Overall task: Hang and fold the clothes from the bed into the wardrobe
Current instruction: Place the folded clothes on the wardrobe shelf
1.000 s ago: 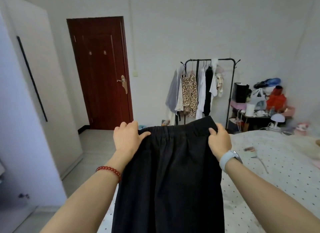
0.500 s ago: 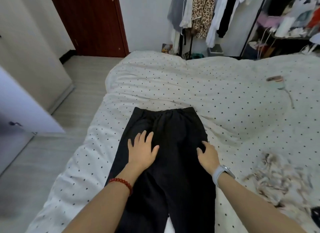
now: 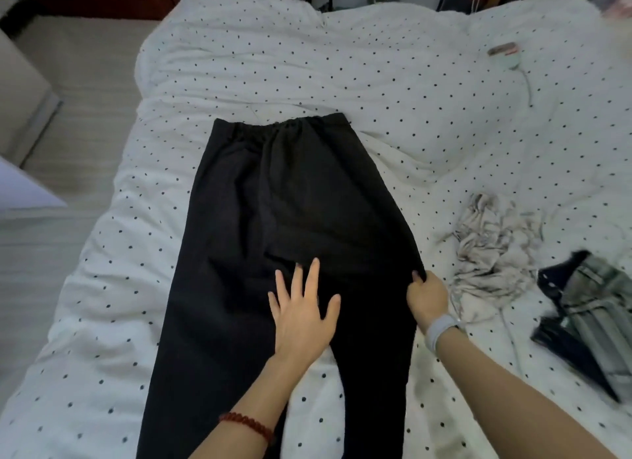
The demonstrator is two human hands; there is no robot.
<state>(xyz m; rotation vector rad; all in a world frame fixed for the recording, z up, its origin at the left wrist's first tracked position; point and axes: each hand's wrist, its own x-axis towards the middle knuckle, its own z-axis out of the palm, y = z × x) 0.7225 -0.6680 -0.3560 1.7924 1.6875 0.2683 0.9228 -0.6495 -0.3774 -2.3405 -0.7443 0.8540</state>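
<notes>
Black trousers lay flat on the white, black-dotted duvet, elastic waistband toward the far side. Left hand rested on the crotch area, fingers straight and spread. Right hand pinched the trousers' right edge. Crumpled pale patterned garment lay just right of it.

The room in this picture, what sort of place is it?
Most likely a bedroom at home. A bed with a dotted quilt fills the view, black trousers are spread flat on it, and more crumpled clothes lie to the right, waiting to be sorted.
</notes>
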